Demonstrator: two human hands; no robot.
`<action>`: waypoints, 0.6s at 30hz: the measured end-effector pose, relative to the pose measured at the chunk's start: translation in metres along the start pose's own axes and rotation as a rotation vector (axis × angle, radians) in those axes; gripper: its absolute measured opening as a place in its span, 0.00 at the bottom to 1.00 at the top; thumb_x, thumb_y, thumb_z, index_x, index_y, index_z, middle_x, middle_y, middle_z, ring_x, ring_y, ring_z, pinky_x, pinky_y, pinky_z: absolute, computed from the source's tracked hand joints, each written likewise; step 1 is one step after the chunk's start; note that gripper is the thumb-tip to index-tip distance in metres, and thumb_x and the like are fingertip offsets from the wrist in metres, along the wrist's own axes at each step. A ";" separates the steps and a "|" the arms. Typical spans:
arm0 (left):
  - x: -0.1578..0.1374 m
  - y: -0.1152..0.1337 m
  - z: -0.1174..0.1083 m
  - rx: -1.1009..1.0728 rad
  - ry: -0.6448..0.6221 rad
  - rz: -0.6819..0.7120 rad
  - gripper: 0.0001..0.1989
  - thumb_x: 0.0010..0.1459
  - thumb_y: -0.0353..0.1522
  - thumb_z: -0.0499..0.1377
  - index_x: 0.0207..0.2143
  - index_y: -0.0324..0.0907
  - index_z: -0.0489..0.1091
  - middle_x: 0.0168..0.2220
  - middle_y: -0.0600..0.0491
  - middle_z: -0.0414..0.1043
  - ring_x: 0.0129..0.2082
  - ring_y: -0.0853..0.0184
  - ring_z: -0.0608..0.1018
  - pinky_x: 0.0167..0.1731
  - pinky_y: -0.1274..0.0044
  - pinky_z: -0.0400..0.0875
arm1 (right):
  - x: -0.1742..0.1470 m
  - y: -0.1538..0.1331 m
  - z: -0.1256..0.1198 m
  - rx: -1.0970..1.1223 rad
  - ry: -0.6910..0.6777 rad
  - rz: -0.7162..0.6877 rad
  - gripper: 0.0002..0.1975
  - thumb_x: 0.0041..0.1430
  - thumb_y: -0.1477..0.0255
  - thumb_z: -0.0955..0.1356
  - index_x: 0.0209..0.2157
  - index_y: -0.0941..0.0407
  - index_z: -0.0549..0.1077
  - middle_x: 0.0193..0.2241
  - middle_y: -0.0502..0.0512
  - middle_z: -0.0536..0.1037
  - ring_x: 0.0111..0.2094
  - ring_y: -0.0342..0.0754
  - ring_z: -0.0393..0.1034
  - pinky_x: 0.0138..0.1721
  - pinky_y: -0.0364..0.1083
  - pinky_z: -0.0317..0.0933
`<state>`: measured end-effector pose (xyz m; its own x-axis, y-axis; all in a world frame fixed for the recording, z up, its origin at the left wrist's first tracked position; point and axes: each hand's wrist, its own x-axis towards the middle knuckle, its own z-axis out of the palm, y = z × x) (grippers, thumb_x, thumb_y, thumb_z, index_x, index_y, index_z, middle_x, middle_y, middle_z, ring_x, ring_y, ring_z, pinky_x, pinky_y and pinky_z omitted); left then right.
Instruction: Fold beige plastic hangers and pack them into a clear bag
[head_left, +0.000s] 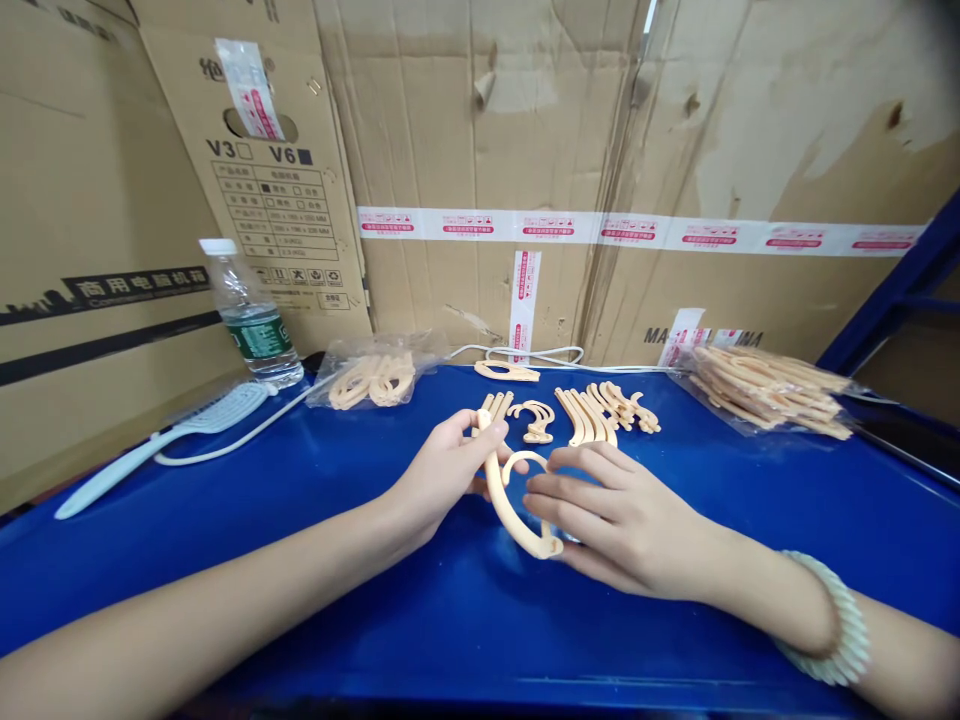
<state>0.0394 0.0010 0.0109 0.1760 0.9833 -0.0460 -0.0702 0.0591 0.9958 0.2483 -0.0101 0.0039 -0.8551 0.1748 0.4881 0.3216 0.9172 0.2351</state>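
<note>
My left hand (454, 455) is closed round the upper end of a curved, cream-coloured piece (514, 520), thumb on its front face. This piece bends down to the right and joins or meets a smaller hooked curve beside it. On the right, my right hand (619, 515) has its fingers closed at the far side and lower end of the same piece. Its fingertips are partly hidden behind the hand. Just beyond my hands lie curved hook-shaped pieces (536, 420), a row of long bent strips (589, 415) and a flat oval piece (506, 371).
Clear plastic bags of similar pieces lie at the back left (379, 380) and back right (765, 390) of the blue table (360, 620). A water bottle (259, 335) and a pale hairbrush (172, 435) are on the left. Cardboard (465, 130) walls the back; a white cable (225, 455) runs along it.
</note>
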 end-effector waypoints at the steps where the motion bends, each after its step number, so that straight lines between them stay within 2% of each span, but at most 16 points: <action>1: -0.001 0.000 0.001 0.000 0.000 -0.005 0.11 0.61 0.38 0.59 0.32 0.41 0.62 0.26 0.55 0.73 0.26 0.70 0.76 0.25 0.80 0.72 | -0.001 0.001 0.001 0.001 -0.006 0.000 0.15 0.66 0.68 0.64 0.49 0.62 0.72 0.45 0.60 0.79 0.49 0.58 0.66 0.47 0.55 0.61; 4: -0.001 0.001 0.002 -0.004 -0.003 0.002 0.12 0.61 0.38 0.60 0.32 0.41 0.61 0.25 0.54 0.74 0.25 0.69 0.76 0.22 0.80 0.71 | -0.002 0.002 0.000 0.025 -0.032 -0.006 0.16 0.67 0.65 0.63 0.49 0.61 0.72 0.44 0.60 0.79 0.49 0.58 0.65 0.48 0.55 0.59; 8: 0.000 0.002 0.000 -0.003 -0.014 0.009 0.13 0.60 0.40 0.60 0.33 0.41 0.61 0.28 0.52 0.76 0.24 0.69 0.77 0.23 0.79 0.72 | 0.000 0.000 -0.003 -0.001 -0.003 -0.021 0.11 0.68 0.70 0.62 0.44 0.60 0.73 0.37 0.58 0.79 0.47 0.55 0.67 0.47 0.54 0.56; 12: 0.002 0.002 -0.003 0.020 0.004 0.068 0.14 0.60 0.40 0.60 0.36 0.42 0.59 0.33 0.49 0.77 0.26 0.69 0.77 0.23 0.79 0.72 | -0.002 0.001 -0.002 0.037 0.018 0.042 0.11 0.68 0.69 0.62 0.41 0.58 0.73 0.30 0.55 0.77 0.38 0.50 0.68 0.45 0.53 0.55; 15: 0.005 0.001 -0.007 0.099 0.094 0.237 0.16 0.59 0.38 0.61 0.42 0.43 0.57 0.41 0.48 0.74 0.32 0.65 0.78 0.24 0.76 0.75 | -0.003 0.002 -0.001 0.030 0.037 0.117 0.11 0.68 0.69 0.62 0.39 0.58 0.73 0.28 0.53 0.75 0.31 0.47 0.66 0.44 0.53 0.53; 18: 0.005 0.000 -0.012 0.386 0.203 0.619 0.16 0.58 0.32 0.61 0.46 0.44 0.59 0.51 0.46 0.67 0.45 0.62 0.76 0.38 0.69 0.78 | -0.003 0.004 0.000 -0.024 0.054 0.171 0.11 0.68 0.70 0.61 0.38 0.58 0.74 0.26 0.51 0.73 0.30 0.47 0.66 0.42 0.52 0.52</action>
<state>0.0286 0.0077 0.0102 0.0293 0.8322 0.5537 0.2578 -0.5415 0.8002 0.2522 -0.0074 0.0034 -0.7643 0.3069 0.5672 0.4705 0.8669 0.1649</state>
